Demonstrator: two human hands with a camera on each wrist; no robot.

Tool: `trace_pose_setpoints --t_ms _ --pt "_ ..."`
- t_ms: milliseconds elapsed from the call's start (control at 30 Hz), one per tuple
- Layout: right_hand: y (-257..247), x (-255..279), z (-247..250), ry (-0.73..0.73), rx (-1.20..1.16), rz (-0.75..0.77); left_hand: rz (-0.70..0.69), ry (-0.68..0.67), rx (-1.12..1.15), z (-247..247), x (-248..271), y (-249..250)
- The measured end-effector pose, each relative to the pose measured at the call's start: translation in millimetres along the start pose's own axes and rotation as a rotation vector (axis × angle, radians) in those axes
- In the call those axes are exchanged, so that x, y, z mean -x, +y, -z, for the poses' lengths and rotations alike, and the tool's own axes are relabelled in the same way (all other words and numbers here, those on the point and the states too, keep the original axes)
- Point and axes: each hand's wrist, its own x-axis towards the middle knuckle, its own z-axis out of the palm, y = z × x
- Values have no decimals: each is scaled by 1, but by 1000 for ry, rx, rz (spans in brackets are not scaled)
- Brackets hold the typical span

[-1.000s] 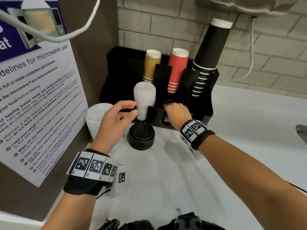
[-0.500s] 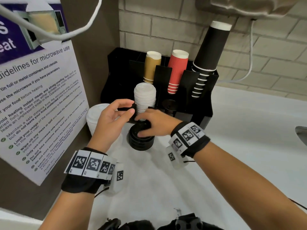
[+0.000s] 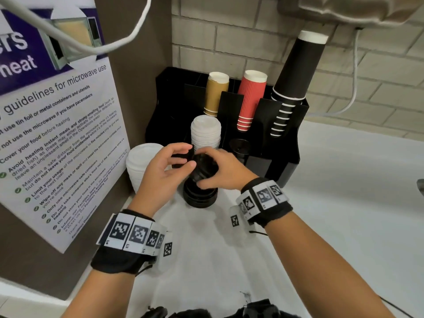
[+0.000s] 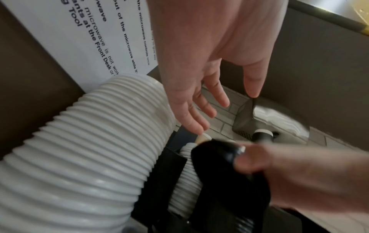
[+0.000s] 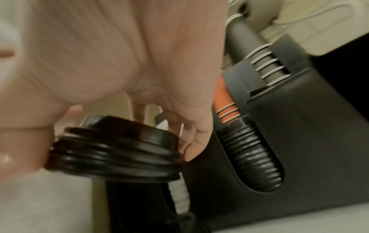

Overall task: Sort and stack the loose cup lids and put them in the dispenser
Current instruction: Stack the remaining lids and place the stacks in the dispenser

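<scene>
Near edge of the bench (image 3: pixel 344 203): both forearms w/ tagged wristbands reach in toward the back-left corner. Right hand (image 3: pixel 226 169) grips a few black lids (image 3: pixel 203 166), thumb on the near side, fingers curled over the far rim; they're tilted and lifted just above the black stack (image 3: pixel 200 196), which sits on the bench close to the left wall. Right wrist view shows abt 3–4 nested lids (image 5: pixel 113 151) in that grip. Left hand (image 3: pixel 163 171) hangs just left of the lifted lids, fingers spread and loosely bent, holding nothing; can't tell if the thumb tip touches them. In the left wrist view its fingers (image 4: pixel 191 113) are apart in the air.

Left of that, vs the wall under the poster (image 3: pixel 57 134): loose white stack (image 3: pixel 142 161) on the bench.

Further back, in the corner: dispenser (image 3: pixel 284 145). Front slots hold white lids (image 3: pixel 205 131) and, to the right, black lids (image 3: pixel 239 148) low in their slot. Behind: tan cups (image 3: pixel 215 92), red cups (image 3: pixel 250 97), tall black cups (image 3: pixel 296 72).
</scene>
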Motion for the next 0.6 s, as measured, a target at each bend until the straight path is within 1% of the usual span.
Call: trace_pose_setpoints --t_ms 67,133,200,267,333,467,600 --pt "-5 9 10 80 -234 41 16 -64 -19 -5 2 -3" --pt "-14 19 16 88 -422 39 45 -140 46 -12 4 -4" --pt "-21 27 20 76 -523 62 38 -171 146 -19 4 -4" --pt "-24 33 24 64 -579 85 6 -157 178 -23 4 -2" --pt "-24 37 30 39 -619 69 -9 -148 186 -24 3 -1" --pt "-19 44 42 -12 -653 37 -10 -200 225 -24 2 1" --pt "-17 49 43 5 -699 37 -18 -179 221 -29 0 -1"
